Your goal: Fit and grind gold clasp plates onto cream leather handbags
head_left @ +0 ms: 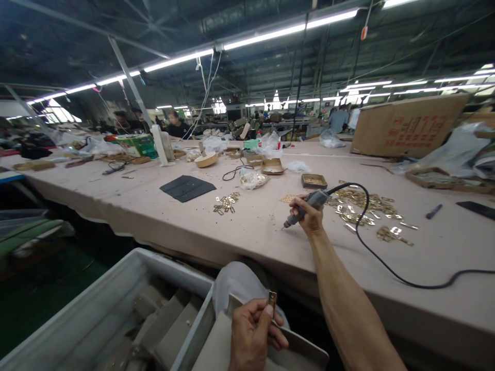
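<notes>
My right hand (310, 215) is closed round a grey corded rotary tool (314, 200), its thin tip angled down to the left, close to the tabletop. Low in front of me, my left hand (253, 330) pinches a small gold metal plate (272, 300) between thumb and fingers. Beneath that hand lies a beige flat piece (303, 350), over my lap; whether the plate touches it I cannot tell. Loose gold plates (359, 203) are heaped right of the tool, and a smaller pile (226, 202) of them lies to its left.
A grey-white crate (127, 263) with beige parts stands at my left, against the table (247, 242). The tool's black cable (371, 250) loops across the right side. A small box of gold bits (314, 181), a black sheet (186, 188) and a large carton (410, 126) are farther back.
</notes>
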`<action>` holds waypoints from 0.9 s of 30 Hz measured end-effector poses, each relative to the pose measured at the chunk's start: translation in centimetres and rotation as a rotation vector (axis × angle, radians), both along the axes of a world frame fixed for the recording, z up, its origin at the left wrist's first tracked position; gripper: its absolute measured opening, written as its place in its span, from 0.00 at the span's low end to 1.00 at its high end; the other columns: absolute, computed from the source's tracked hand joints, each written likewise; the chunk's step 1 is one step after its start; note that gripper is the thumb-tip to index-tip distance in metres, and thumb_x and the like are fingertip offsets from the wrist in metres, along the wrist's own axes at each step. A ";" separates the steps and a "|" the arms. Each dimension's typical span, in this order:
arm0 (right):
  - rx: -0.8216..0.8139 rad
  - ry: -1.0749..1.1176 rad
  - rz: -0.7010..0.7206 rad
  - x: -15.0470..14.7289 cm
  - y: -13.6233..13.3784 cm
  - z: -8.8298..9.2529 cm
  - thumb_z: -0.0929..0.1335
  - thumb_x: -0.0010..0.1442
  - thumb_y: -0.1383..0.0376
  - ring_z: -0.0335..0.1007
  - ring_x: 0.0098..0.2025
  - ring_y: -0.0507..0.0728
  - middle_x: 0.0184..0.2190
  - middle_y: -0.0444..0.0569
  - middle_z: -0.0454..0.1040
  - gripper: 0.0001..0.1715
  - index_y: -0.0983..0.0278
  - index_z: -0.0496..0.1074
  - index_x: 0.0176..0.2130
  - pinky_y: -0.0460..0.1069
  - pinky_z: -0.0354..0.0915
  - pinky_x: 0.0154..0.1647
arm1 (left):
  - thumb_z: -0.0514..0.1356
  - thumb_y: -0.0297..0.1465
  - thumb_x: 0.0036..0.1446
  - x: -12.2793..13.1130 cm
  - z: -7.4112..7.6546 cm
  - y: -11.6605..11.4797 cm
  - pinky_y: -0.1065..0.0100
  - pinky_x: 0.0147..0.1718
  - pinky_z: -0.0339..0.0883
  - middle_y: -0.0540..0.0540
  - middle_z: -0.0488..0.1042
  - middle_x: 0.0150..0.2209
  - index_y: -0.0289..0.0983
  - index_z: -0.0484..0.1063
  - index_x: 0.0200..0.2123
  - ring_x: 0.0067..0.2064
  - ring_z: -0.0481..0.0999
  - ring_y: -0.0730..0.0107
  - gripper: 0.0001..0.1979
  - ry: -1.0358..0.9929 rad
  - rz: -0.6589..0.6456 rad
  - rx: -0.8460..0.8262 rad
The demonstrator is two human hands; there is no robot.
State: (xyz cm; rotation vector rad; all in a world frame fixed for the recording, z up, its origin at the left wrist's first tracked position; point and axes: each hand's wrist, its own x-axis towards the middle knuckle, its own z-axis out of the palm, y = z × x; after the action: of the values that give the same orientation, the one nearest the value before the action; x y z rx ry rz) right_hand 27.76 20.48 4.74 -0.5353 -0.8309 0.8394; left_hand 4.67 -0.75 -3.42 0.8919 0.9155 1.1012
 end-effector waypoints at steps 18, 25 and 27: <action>-0.007 0.004 0.088 -0.4 -0.6 0.4 0.78 0.50 0.67 0.63 0.18 0.50 0.27 0.47 0.75 0.15 0.65 0.71 0.35 0.47 0.66 0.20 | 0.69 0.51 0.55 -0.3 0.0 0.4 0.76 0.16 0.68 0.39 0.79 0.29 0.29 0.76 0.35 0.19 0.78 0.68 0.27 0.002 -0.012 -0.017; 0.001 0.114 0.119 0.1 -2.0 0.3 0.76 0.51 0.67 0.59 0.19 0.48 0.27 0.44 0.73 0.15 0.63 0.69 0.35 0.45 0.64 0.22 | 0.67 0.54 0.53 0.3 -0.3 1.5 0.76 0.15 0.66 0.40 0.77 0.22 0.29 0.75 0.30 0.19 0.78 0.64 0.29 0.071 -0.001 -0.058; 0.023 0.155 0.129 0.1 -3.4 0.4 0.75 0.52 0.68 0.58 0.20 0.47 0.28 0.44 0.72 0.13 0.63 0.69 0.35 0.44 0.63 0.23 | 0.67 0.53 0.52 0.6 -0.3 1.9 0.75 0.13 0.65 0.40 0.77 0.22 0.29 0.74 0.31 0.16 0.75 0.67 0.29 0.081 0.010 -0.092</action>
State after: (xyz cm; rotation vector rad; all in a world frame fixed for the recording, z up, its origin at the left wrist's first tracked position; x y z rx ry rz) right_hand 27.85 17.07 5.12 -0.3938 -0.7369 0.9760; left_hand 5.22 1.11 -3.71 0.8615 1.0305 1.0293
